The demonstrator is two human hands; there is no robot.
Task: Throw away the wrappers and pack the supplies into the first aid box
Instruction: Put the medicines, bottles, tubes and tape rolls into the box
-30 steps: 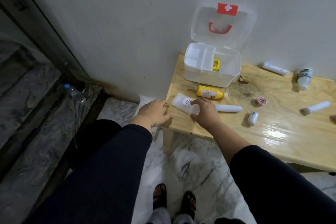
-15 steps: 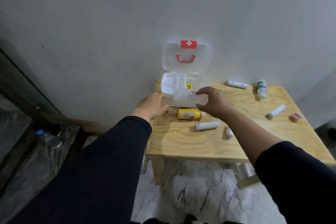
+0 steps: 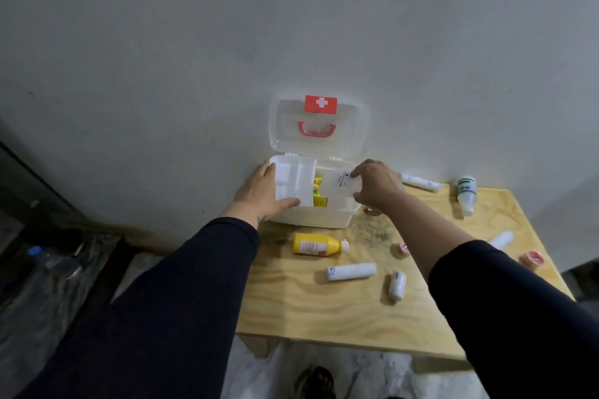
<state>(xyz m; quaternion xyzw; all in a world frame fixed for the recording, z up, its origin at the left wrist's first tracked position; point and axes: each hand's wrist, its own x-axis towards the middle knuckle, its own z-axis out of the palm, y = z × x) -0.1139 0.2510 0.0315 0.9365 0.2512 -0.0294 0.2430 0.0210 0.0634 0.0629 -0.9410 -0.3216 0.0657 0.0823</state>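
Note:
The white first aid box (image 3: 324,219) stands open at the back of the wooden table (image 3: 324,311), its lid (image 3: 350,136) leaning on the wall. My left hand (image 3: 259,194) grips the white divided tray (image 3: 293,183) at the box's left end. My right hand (image 3: 376,186) holds a clear packet (image 3: 340,183) with small print over the box's open right side. A yellow carton (image 3: 319,193) sits inside. On the table lie a yellow bottle (image 3: 316,244), a white tube (image 3: 351,270) and a small wrapped roll (image 3: 397,284).
Further right lie another white roll (image 3: 421,182), a white bottle with a green label (image 3: 466,193), a white tube (image 3: 501,239) and two pink tape rolls (image 3: 403,249) (image 3: 533,258). A plastic bottle (image 3: 48,261) lies on clear plastic on the floor at left.
My right hand has carried the clear packet from the table's front edge up over the open box. My left hand has moved from the table edge onto the box's tray.

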